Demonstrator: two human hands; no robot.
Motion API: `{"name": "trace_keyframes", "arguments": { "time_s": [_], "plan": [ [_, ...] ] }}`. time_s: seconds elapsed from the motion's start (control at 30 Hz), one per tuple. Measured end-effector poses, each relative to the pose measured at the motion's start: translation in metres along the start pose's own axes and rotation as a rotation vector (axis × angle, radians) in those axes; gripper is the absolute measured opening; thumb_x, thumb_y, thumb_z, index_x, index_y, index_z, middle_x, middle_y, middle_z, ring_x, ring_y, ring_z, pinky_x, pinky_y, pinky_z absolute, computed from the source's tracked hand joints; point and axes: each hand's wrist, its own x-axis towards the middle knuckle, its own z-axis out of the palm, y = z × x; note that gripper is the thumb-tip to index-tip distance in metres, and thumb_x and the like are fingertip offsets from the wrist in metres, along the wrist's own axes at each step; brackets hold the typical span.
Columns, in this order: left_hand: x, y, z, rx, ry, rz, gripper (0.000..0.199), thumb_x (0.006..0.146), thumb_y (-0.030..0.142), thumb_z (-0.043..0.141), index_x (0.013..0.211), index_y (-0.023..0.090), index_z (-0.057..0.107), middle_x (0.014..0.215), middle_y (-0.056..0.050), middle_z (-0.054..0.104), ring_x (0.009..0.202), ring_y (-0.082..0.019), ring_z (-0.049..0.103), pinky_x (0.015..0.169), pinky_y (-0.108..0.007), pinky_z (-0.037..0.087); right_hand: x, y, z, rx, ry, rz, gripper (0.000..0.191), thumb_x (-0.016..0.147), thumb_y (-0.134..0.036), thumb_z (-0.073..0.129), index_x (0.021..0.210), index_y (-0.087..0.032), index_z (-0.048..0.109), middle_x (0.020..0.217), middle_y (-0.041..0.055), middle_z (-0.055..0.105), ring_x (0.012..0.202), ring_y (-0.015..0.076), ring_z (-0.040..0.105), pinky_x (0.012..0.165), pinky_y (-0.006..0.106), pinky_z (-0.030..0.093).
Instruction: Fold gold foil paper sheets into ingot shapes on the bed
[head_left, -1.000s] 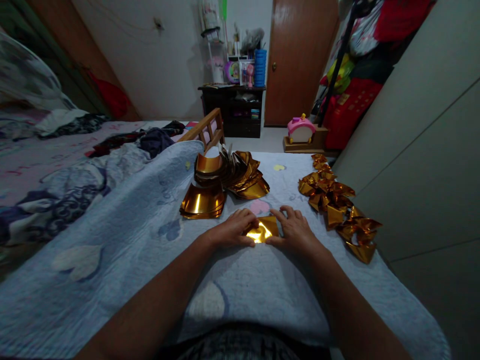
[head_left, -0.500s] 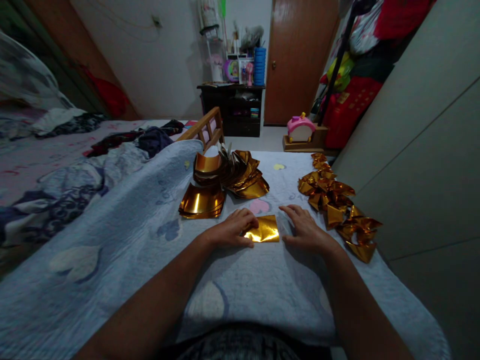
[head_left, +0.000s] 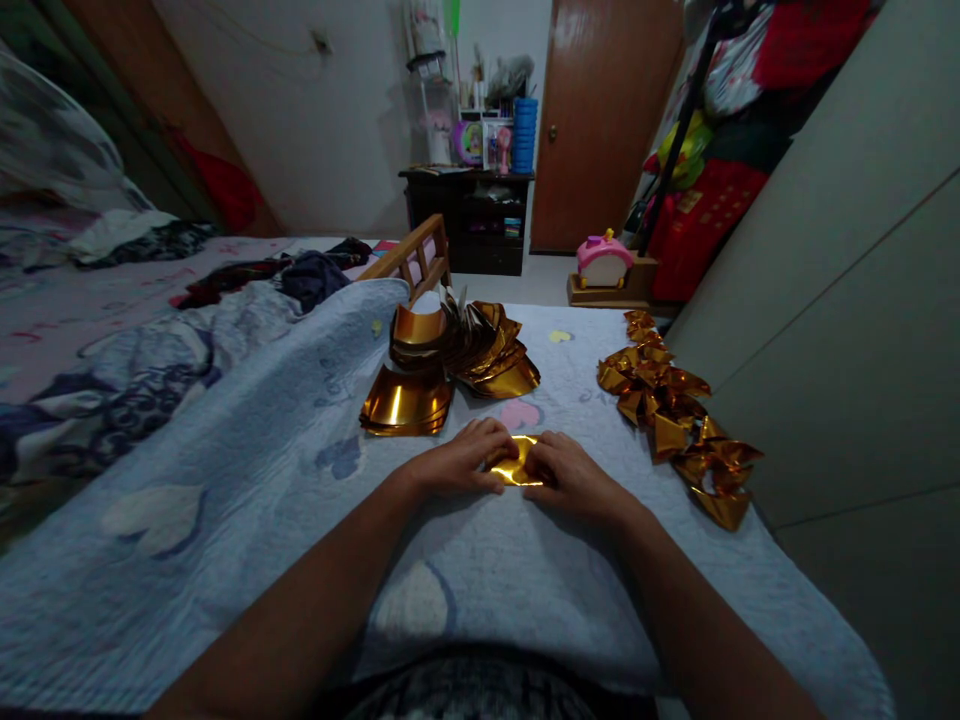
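A small rectangle of shiny gold foil paper (head_left: 517,463) lies on the blue quilted cover in front of me. My left hand (head_left: 474,458) grips its left end between thumb and fingers. At the other end my right hand (head_left: 571,474) has its fingers curled over the foil paper and its thumb near the lower edge. Only the middle strip of the foil shows; both ends are hidden under the fingers. Beyond my left hand sits a fanned stack of gold foil sheets (head_left: 407,402), curved and loose. To the right runs a row of folded gold foil pieces (head_left: 664,400).
The blue quilted cover (head_left: 480,590) with heart patterns spreads under everything. A bed with rumpled clothes (head_left: 180,340) is at the left, behind a wooden rail (head_left: 405,250). A pale cabinet (head_left: 847,300) borders the right side. A pink toy (head_left: 604,260) stands beyond the far edge.
My right hand has moved left from beside the foil paper onto its right end, and its fingers have closed. My left hand has stayed on the left end.
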Motion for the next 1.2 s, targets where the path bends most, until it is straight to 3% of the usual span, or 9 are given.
{"name": "trace_keyframes", "arguments": {
  "time_s": [0.3,0.53,0.8,1.0,1.2],
  "plan": [
    [-0.007,-0.002,-0.008,-0.03,0.004,-0.041,0.044,0.079,0.023,0.072,0.121,0.03,0.06,0.122,-0.004,0.049,0.124,-0.025,0.041,0.111,-0.044,0.035,-0.001,0.002,-0.008,0.083,-0.025,0.01,0.01,0.083,-0.013,0.067,0.089,-0.019,0.062,0.095,0.0029,0.059,0.089,0.017,0.051,0.079,0.029,0.039],
    [-0.004,0.0,-0.002,-0.012,0.051,-0.05,0.051,0.067,0.039,0.087,0.111,0.027,0.063,0.121,-0.005,0.049,0.123,-0.028,0.041,0.11,-0.044,0.037,0.0,0.001,-0.007,0.088,-0.006,0.0,0.009,0.082,-0.011,0.066,0.087,-0.018,0.064,0.096,0.0045,0.062,0.092,0.018,0.054,0.081,0.029,0.042],
    [-0.001,0.015,0.008,0.172,0.216,-0.07,0.033,0.071,0.038,0.084,0.098,0.024,0.07,0.124,-0.007,0.049,0.118,-0.03,0.042,0.104,-0.045,0.038,0.001,-0.002,-0.01,0.081,0.007,-0.026,0.011,0.085,-0.011,0.06,0.089,-0.018,0.067,0.095,0.0045,0.065,0.091,0.0179,0.058,0.083,0.03,0.044],
    [0.003,0.01,0.011,0.152,0.088,-0.046,0.005,0.084,0.024,0.069,0.085,0.019,0.068,0.09,-0.004,0.064,0.088,-0.02,0.058,0.079,-0.032,0.042,0.001,-0.001,-0.01,0.077,0.034,-0.031,0.015,0.085,-0.01,0.058,0.086,-0.018,0.07,0.09,0.0044,0.065,0.087,0.018,0.058,0.08,0.03,0.044],
    [0.003,0.005,0.012,0.077,0.101,-0.061,0.003,0.085,0.019,0.063,0.085,0.018,0.066,0.085,-0.002,0.068,0.081,-0.018,0.061,0.075,-0.029,0.043,0.0,0.0,-0.013,0.084,0.024,0.032,0.015,0.083,-0.009,0.056,0.082,-0.017,0.069,0.089,0.0049,0.065,0.085,0.0174,0.058,0.078,0.029,0.045]
  ]
}}
